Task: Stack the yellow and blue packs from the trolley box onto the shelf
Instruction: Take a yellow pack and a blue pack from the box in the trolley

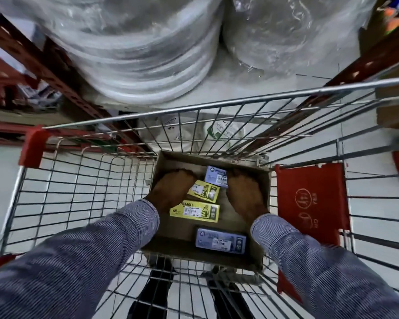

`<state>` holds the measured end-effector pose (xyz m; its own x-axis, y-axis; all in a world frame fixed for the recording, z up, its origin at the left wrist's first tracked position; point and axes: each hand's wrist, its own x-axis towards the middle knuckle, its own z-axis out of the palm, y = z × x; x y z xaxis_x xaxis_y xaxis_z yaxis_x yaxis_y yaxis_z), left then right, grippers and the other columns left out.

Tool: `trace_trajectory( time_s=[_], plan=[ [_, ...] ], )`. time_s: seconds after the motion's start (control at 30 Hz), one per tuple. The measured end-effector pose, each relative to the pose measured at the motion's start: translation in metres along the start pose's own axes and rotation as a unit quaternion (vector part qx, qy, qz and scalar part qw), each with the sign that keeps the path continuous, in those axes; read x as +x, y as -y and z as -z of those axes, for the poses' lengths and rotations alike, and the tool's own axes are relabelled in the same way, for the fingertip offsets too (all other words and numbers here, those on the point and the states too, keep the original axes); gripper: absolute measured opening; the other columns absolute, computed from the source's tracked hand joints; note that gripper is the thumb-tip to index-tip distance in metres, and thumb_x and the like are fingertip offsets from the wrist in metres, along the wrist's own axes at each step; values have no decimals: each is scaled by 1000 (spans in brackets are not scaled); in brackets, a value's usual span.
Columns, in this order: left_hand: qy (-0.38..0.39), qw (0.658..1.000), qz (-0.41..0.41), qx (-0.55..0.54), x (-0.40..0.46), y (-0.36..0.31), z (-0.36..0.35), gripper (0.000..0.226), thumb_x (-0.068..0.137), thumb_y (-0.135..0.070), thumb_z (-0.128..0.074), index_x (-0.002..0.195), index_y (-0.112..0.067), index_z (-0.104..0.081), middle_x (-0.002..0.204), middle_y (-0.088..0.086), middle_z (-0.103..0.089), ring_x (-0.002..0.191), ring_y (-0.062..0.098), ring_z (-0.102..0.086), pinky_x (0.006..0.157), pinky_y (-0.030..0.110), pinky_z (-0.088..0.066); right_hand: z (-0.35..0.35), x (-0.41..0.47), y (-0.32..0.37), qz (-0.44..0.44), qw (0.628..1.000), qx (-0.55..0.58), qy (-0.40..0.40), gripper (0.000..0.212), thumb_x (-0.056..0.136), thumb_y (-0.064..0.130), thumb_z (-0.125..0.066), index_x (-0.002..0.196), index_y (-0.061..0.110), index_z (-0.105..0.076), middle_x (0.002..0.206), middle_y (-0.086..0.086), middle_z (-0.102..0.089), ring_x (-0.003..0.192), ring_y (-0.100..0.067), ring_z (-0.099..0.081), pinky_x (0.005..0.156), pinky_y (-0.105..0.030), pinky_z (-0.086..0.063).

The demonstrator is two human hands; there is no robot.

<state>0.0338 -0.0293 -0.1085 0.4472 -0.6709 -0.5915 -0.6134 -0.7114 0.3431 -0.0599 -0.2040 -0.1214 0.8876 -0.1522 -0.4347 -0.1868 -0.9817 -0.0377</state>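
A brown cardboard box (264, 183) sits in the wire trolley (83, 180). Inside lie two yellow packs, one small (204, 193) and one longer (195, 211), and two blue packs, one at the far side (217, 176) and one at the near side (220, 241). Both hands are down in the box, backs up. My left hand (172, 188) rests beside the small yellow pack, touching its left edge. My right hand (245, 194) lies next to the far blue pack. The fingertips are hidden, so a grip on either pack cannot be made out.
Beyond the trolley stands a shelf (263, 88) with red-brown uprights (55, 72), carrying large plastic-wrapped white rolls (143, 49). A red flap (311, 201) hangs on the trolley's right side. Red corner caps (34, 146) mark its rim. Light floor shows through the wires.
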Motion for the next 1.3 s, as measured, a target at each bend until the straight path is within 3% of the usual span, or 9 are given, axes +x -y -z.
trace_trajectory(
  time_s=[0.17, 0.3, 0.53, 0.7, 0.8, 0.93, 1.07, 1.2, 1.3],
  plan=[
    [7, 1000, 12, 0, -8, -3, 17, 59, 78, -37, -73, 128, -13, -54, 131, 13, -59, 119, 32, -57, 95, 45, -50, 1, 1, 2, -17, 999, 16, 24, 48, 81, 14, -65, 125, 4, -50, 122, -17, -59, 106, -35, -61, 80, -42, -53],
    [-29, 999, 19, 12, -29, -9, 37, 53, 73, -29, -78, 121, -18, -59, 125, 8, -64, 113, 28, -61, 88, 41, -53, 30, -14, 3, -56, 993, 98, 25, 49, 75, 24, -76, 119, 10, -57, 122, -14, -60, 109, -32, -58, 82, -39, -52],
    [-176, 984, 1, 8, -127, -22, 117, 47, 72, -61, -66, 111, -35, -65, 100, -7, -75, 88, 13, -70, 70, 29, -53, 160, -73, 10, -33, 981, 172, -80, 33, 62, 37, -78, 85, 15, -67, 88, -11, -72, 85, -33, -66, 62, -31, -47],
    [-261, 965, 6, -1, -225, -50, 209, 38, 56, -48, -55, 82, -25, -71, 76, -3, -75, 70, 19, -71, 58, 33, -57, 282, -130, 19, 14, 973, 161, -162, 41, 56, 54, -75, 72, 18, -64, 70, -2, -69, 70, -24, -66, 54, -31, -46],
    [-299, 954, 33, 14, -280, -67, 256, 32, 54, -41, -70, 84, -29, -68, 76, -6, -74, 72, 18, -72, 58, 34, -57, 362, -169, 23, 36, 965, 150, -213, 41, 49, 48, -78, 78, 20, -67, 70, -1, -69, 67, -20, -65, 55, -34, -52],
    [-384, 920, 48, 59, -346, -92, 319, 53, 49, -43, -83, 100, -37, -72, 90, -13, -78, 80, 14, -73, 59, 28, -52, 464, -226, 33, 44, 949, 110, -291, 43, 46, 41, -77, 84, 23, -70, 66, 1, -66, 59, -15, -58, 49, -30, -47],
    [-439, 892, 60, 93, -395, -106, 370, 68, 35, -34, -89, 101, -34, -74, 90, -13, -78, 77, 14, -73, 54, 12, -39, 536, -266, 41, 58, 931, 97, -348, 43, 47, 41, -79, 86, 24, -72, 68, 1, -70, 57, -13, -59, 50, -32, -52],
    [-512, 854, 35, 83, -435, -125, 419, 64, 39, -35, -76, 104, -35, -73, 92, -15, -77, 85, 13, -72, 66, 32, -58, 590, -297, 43, 52, 905, 76, -415, 46, 48, 41, -79, 89, 24, -72, 74, 1, -73, 64, -15, -63, 53, -32, -55],
    [-556, 827, 16, 81, -453, -136, 451, 61, 43, -34, -80, 103, -36, -73, 94, -14, -76, 88, 14, -70, 71, 30, -56, 624, -308, 40, 45, 889, 64, -452, 52, 48, 42, -81, 97, 26, -73, 87, 5, -74, 76, -16, -64, 63, -33, -56]
  ],
)
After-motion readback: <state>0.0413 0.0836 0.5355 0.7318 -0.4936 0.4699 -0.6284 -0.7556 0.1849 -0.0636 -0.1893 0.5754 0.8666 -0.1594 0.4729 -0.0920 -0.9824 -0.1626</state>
